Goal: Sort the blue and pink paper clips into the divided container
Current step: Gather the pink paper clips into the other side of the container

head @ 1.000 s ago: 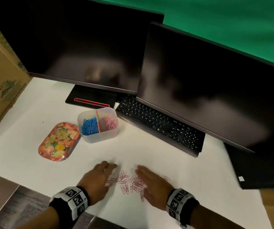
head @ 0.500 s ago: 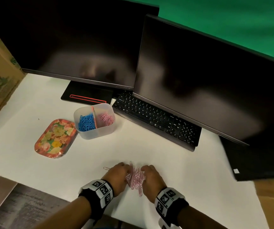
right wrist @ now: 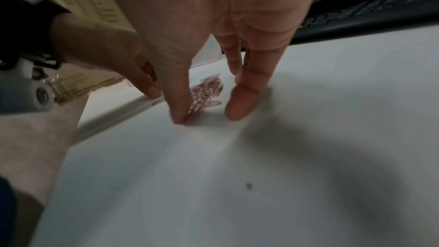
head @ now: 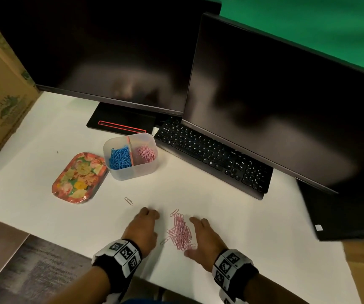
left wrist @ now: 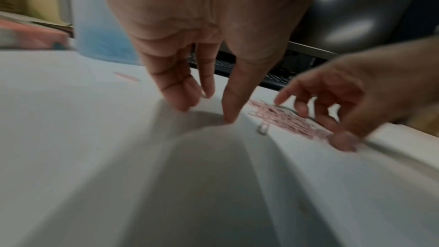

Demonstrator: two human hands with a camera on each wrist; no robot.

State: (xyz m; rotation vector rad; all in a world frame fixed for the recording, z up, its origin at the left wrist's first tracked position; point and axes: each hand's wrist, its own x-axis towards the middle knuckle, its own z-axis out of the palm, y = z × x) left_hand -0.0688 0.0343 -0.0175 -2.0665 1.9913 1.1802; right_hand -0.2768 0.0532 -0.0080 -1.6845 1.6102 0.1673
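A translucent divided container [head: 132,172] stands on the white table, with blue clips [head: 119,157] in its left compartment and pink clips [head: 147,152] in its right. A gathered pile of pink clips [head: 180,232] [left wrist: 285,119] [right wrist: 206,91] lies between my hands. My left hand [head: 149,216] [left wrist: 206,114] is left of the pile, fingertips down on the table, holding nothing. My right hand [head: 200,233] [right wrist: 210,115] sits just right of the pile, fingers relaxed, thumb at the pile's near edge. One stray clip [head: 128,201] lies further left, another [head: 164,240] beside the pile.
A floral tray [head: 80,177] lies left of the container. A black keyboard [head: 214,154] and two dark monitors [head: 275,102] fill the back and right. A cardboard box [head: 1,84] walls the left side. The table's front edge [head: 67,246] runs just behind my wrists.
The hands swept the scattered pink clips into one pile, pressed together, and have now drawn apart, leaving the pile on the table between them.
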